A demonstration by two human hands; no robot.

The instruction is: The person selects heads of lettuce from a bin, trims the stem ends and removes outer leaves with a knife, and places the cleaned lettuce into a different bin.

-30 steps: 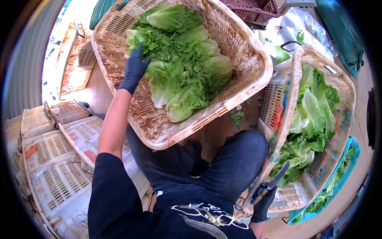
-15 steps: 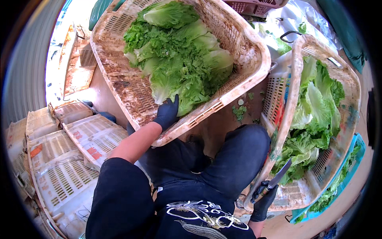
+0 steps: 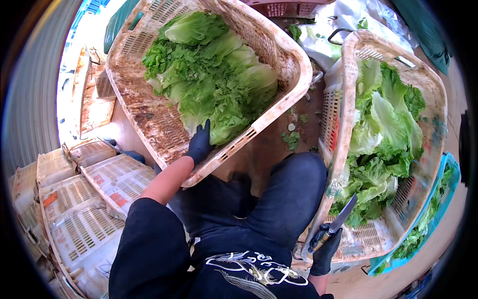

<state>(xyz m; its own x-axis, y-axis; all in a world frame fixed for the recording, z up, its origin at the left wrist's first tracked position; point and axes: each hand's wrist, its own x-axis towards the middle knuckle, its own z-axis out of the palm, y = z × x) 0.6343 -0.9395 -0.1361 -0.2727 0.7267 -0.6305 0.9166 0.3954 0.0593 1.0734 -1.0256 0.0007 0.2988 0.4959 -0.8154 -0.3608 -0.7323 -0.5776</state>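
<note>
My left hand [image 3: 201, 143], in a black glove, reaches into the tilted, dirt-stained white crate [image 3: 142, 117] in front of me. Its fingers are stretched out against the nearest head of the green lettuce [image 3: 214, 84] lying in rows there. They are not wrapped round it. Down at the right, my right hand [image 3: 324, 255], gloved in black too, grips a knife [image 3: 343, 213] by its handle, blade pointing up and to the right. Beside the blade, a second white crate [image 3: 337, 137] contains lettuce leaves [image 3: 393, 119].
Several white plastic crates [image 3: 82, 224] are stacked at the left. A turquoise crate [image 3: 450, 182] with greens sits at the far right. Leaf scraps [image 3: 291, 139] lie on the floor between the two large crates. A pink crate [image 3: 294, 9] stands at the back.
The whole view has shifted slightly, with both crates a little further left and up. My left hand stays by the same lettuce, and my right hand still holds the knife.
</note>
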